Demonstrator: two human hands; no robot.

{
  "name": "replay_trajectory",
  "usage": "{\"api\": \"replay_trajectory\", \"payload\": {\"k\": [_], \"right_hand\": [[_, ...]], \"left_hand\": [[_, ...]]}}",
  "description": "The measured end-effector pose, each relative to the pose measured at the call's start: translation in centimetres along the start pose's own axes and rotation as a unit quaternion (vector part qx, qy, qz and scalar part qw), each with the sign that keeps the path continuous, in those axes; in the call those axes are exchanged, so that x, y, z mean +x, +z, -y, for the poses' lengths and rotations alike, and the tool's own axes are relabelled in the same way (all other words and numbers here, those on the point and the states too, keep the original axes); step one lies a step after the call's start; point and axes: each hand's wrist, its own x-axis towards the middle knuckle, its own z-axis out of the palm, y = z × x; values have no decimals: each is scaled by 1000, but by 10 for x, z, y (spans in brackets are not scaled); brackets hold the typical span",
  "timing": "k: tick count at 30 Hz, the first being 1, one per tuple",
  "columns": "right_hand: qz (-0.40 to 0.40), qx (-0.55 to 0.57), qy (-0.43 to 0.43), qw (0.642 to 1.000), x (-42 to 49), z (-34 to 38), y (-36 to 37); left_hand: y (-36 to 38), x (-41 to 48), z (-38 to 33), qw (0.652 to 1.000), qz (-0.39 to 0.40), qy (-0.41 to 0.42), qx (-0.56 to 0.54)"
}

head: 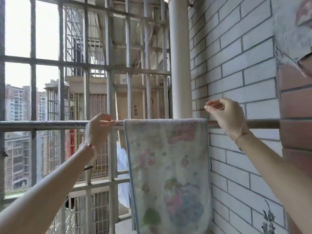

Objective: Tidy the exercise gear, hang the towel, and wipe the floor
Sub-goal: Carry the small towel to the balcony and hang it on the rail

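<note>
Towel (pixel 167 166) hangs draped over the horizontal rail (pixel 42 125), its top fold sitting on the bar and its printed face dropping down the near side, close to the white brick wall (pixel 236 65) on the right. The left hand (pixel 98 130) is at the rail just left of the towel, clear of the cloth. Its fingers (pixel 106 119) are curled in at bar level, but blur hides whether they close round the bar or only rest against it (it cannot be told). The right hand (pixel 226 114) is lifted above the rail just right of the towel, touching neither; its fingers (pixel 214 105) are loosely curled with the thumb near the forefinger tip, and nothing is between them. Beyond the rail stand the window grille (pixel 108 68) and a pale upright pipe (pixel 179 65). By this view the hanging step looks done, or lacks only a small straightening. No exercise gear and no floor show here, so whether the gear is tidied cannot be judged, and the wiping presumably remains.
</note>
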Motion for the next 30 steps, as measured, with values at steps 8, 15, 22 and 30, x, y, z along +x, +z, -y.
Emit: {"api": "replay_trajectory", "payload": {"k": [8,15,22,30], "right_hand": [[106,20,186,977,-71,-34,14],[171,153,280,932,-95,-39,19],[174,214,273,921,-87,-34,-3],[142,317,215,913,-36,11,-20]], "left_hand": [[23,-77,39,964,205,-151,-72],[43,-115,33,904,280,-249,-207],[7,-108,11,906,190,-228,-303],[-25,-57,-44,900,194,-157,-357]]}}
